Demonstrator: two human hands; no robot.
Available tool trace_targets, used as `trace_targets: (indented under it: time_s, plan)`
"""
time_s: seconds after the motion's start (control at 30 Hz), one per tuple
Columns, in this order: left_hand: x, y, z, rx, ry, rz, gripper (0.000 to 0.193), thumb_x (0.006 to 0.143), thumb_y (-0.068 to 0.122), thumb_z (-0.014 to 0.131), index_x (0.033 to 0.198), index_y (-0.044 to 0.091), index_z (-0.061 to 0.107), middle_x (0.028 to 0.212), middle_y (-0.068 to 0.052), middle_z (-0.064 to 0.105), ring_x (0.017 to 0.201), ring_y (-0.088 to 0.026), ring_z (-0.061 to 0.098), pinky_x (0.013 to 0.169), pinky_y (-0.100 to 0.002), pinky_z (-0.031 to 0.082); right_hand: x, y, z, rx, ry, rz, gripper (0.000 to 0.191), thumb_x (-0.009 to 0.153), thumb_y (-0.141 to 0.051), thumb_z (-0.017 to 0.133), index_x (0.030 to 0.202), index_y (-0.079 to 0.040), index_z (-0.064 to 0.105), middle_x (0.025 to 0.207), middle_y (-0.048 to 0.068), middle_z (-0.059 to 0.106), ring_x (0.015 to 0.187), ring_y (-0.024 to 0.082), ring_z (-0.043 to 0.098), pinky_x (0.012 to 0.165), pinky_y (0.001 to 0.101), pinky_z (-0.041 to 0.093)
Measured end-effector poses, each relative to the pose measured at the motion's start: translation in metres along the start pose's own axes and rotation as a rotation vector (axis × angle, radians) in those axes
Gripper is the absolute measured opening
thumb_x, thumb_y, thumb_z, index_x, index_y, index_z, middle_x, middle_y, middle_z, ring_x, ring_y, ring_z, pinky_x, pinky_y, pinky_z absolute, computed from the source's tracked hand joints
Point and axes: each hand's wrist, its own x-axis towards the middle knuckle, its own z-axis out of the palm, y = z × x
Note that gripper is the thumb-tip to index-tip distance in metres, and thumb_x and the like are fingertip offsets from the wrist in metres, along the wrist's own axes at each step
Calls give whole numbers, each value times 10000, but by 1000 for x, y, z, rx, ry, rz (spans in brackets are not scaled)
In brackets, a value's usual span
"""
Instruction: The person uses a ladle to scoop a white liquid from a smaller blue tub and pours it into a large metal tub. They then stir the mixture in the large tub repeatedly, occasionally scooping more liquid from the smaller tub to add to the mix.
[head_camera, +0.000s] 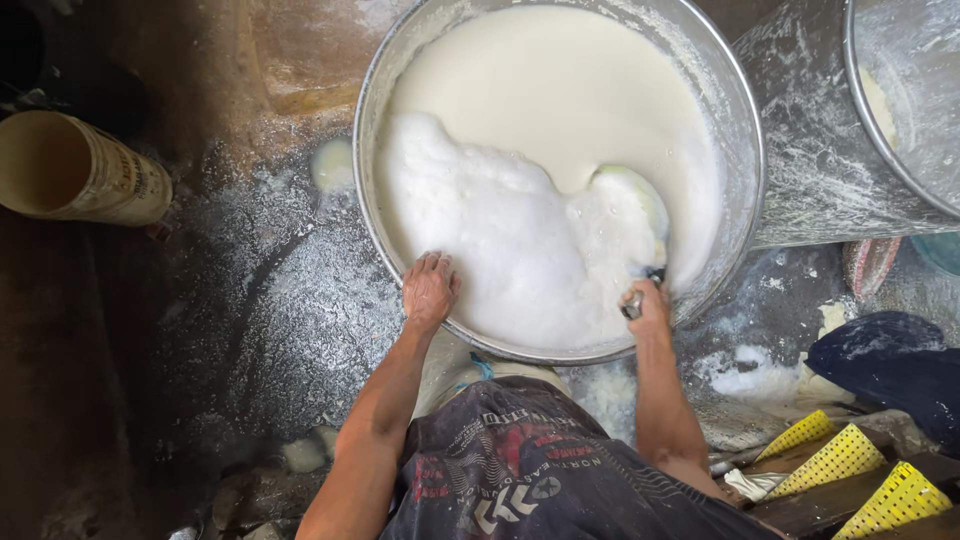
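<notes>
A large round metal vat (745, 130) stands on the wet floor, filled with white milky liquid (560, 80) and a thick patch of white foam (500, 230) on its near side. My left hand (430, 288) rests on the vat's near rim, fingers spread over the edge. My right hand (648, 303) grips the handle of a ladle at the near right rim. The ladle's bowl (630, 200) lies in the foam, partly coated white.
A second metal vat (830, 150) stands to the right, touching the first. A tan cylindrical container (85, 170) lies on its side at left. Yellow perforated cones (850, 465) and dark cloth (890, 365) sit at lower right. The floor is wet and splashed white.
</notes>
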Motion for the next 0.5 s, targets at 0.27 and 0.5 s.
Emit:
trace_targets:
  time_s: [0.27, 0.5]
  plan:
    - [1, 3, 7, 57, 61, -17, 359, 890, 247, 683, 1208, 83, 713, 1297, -124, 680, 1279, -291, 581, 1069, -465, 442, 53, 6, 95, 188, -188, 221, 158, 829, -93, 686, 868, -157, 547, 634, 26, 566, 524, 179, 573, 471, 354, 479]
    - [5, 6, 8, 110, -16, -85, 376, 900, 273, 675, 1224, 82, 701, 1325, -110, 670, 1302, -279, 566, 1079, -452, 424, 113, -15, 203, 136, -341, 242, 120, 811, -92, 667, 820, -83, 548, 603, 87, 563, 496, 226, 560, 448, 371, 496]
